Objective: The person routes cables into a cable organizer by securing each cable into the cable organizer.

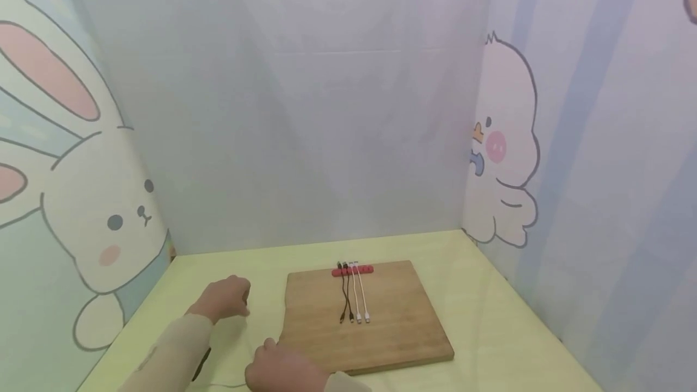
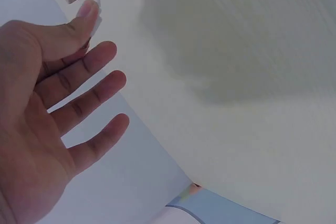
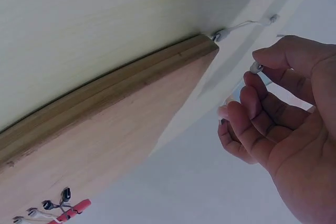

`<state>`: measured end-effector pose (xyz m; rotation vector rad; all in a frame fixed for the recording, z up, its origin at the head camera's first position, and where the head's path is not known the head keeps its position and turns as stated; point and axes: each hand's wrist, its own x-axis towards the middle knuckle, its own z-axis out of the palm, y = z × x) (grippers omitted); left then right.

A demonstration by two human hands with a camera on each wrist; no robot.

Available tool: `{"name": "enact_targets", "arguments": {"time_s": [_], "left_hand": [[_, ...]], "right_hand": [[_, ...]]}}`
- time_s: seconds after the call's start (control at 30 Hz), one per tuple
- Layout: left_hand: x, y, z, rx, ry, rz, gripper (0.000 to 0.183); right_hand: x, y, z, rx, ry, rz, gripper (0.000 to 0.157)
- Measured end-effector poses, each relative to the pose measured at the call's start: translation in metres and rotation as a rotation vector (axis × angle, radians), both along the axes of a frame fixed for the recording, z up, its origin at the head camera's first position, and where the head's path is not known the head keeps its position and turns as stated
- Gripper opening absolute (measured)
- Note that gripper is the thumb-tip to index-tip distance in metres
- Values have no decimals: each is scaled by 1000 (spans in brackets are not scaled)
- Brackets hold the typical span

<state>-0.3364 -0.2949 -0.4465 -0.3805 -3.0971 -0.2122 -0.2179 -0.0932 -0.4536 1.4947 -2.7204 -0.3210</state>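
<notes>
Left of the wooden cutting board [image 1: 381, 340], my left hand [image 1: 223, 298] is raised over the table. In the left wrist view its thumb and index finger pinch a small white cable plug [image 2: 97, 23], while the other fingers spread loosely. My right hand [image 1: 285, 369] is at the board's near left corner. Between its thumb and index finger it pinches a light grey cable plug [image 3: 255, 67]; the other fingers are curled. A thin pale cable [image 1: 229, 385] runs leftward from beside the right hand. The cable between the two hands barely shows.
A red cable holder [image 1: 366, 269] lies at the board's far edge, with two black cables [image 1: 344, 298] and two white cables [image 1: 361, 298] laid side by side across the board. Near the board's corner lies another whitish cable [image 3: 244, 24]. Printed curtains surround the yellow table [image 1: 463, 295].
</notes>
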Motion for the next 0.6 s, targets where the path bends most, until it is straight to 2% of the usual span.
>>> {"name": "enact_targets", "arguments": {"time_s": [0.1,0.27,0.47,0.6], "left_hand": [[-2,5,5,63,-9,13,27],[-8,14,9,161,-30,31,25],[-21,30,13,341,-29,66,20],[-28,43,17,439,-5,91,18]], "right_hand": [[-2,7,5,-8,80,48,25],[-3,21,13,-44,237,116,21],[-5,37,16,-107,327,90,17],[-10,47,17,-98,388,58,16]]}}
